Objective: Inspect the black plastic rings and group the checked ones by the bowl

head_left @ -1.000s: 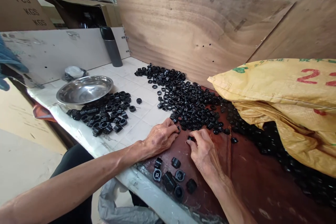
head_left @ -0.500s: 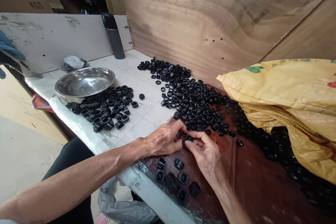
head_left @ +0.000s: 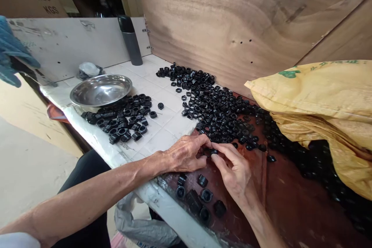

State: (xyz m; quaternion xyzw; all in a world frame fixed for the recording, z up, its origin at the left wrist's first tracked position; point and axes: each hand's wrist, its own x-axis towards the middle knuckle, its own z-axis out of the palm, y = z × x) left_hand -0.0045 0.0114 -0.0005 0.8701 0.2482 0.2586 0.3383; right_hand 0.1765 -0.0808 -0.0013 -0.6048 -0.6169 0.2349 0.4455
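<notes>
- Left hand (head_left: 184, 154): lower centre; fingers (head_left: 200, 140) curled narrowly beside the ring, contact hidden.
- Right hand (head_left: 234, 170): lower centre; thumb and forefinger (head_left: 223, 148) pinching 1 black plastic ring (head_left: 214, 152).
- Loose black rings (head_left: 221, 114): centre, spread across white tile worktop (head_left: 171, 124) and brown board (head_left: 286, 197).
- Black fittings, 7 (head_left: 202, 180): just below the hands.
- Black rings, heap (head_left: 122, 118): left of centre, beside stainless steel bowl (head_left: 100, 90).
- Yellow woven sack (head_left: 308, 100): right edge.

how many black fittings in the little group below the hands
7 black plastic fittings, all on the reddish-brown board below the left hand and right hand, in a loose cluster by its front edge; one may hide another.
</notes>
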